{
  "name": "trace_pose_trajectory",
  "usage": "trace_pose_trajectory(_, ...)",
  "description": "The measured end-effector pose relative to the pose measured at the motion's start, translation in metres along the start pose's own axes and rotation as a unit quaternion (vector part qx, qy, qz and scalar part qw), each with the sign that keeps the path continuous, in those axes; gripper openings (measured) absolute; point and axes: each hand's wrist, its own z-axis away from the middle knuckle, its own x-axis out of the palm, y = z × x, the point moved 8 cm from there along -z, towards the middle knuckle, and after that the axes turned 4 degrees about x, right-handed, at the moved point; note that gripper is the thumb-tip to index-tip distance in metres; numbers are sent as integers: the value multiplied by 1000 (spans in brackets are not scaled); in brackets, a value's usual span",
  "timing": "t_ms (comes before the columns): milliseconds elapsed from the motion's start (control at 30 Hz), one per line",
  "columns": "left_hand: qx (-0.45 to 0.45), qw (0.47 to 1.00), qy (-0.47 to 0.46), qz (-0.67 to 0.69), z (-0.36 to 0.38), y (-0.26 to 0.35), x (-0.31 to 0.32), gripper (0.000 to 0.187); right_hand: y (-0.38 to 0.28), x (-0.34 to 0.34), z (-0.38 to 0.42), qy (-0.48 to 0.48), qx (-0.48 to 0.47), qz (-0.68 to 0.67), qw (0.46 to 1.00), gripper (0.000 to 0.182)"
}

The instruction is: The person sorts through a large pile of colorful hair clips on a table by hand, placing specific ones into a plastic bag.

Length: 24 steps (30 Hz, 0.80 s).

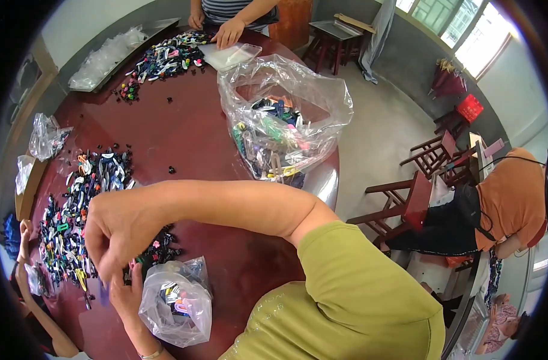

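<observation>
Under and left of the right hand (115,225), heap of small clips (70,231). Right fingers curled narrow, tips by the left hand (125,295); left grip partly hidden, can't tell what either holds. Probably best: light fingertip pinch, one clip each. Clips point every way; yellow clip (81,279) left of hands, long axis roughly along left forearm. Clear bag (193,321) just right of left hand, mouth up.

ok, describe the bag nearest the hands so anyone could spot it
On the dark red table, find the wearer's left hand. Just right of it is a small clear bag, mouth open, smaller than the big bag beyond the right forearm.
</observation>
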Motion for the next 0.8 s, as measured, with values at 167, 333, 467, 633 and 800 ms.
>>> trace_pose_trajectory(167,60,997,-37,-34,8,-4,8,43,-40,33,31,-240,-79,132,958,16)
trace_pose_trajectory(333,32,998,-35,-34,14,-17,10,44,-19,51,27,-164,-33,383,909,13)
trace_pose_trajectory(467,-38,999,-29,-21,22,-30,8,40,-11,35,13,-140,-23,262,955,22)
trace_pose_trajectory(633,-94,996,-8,7,12,-22,7,24,50,9,-15,22,28,370,928,28)
trace_pose_trajectory(800,-93,996,1,5,3,-10,0,21,113,33,-17,37,-11,470,882,24)
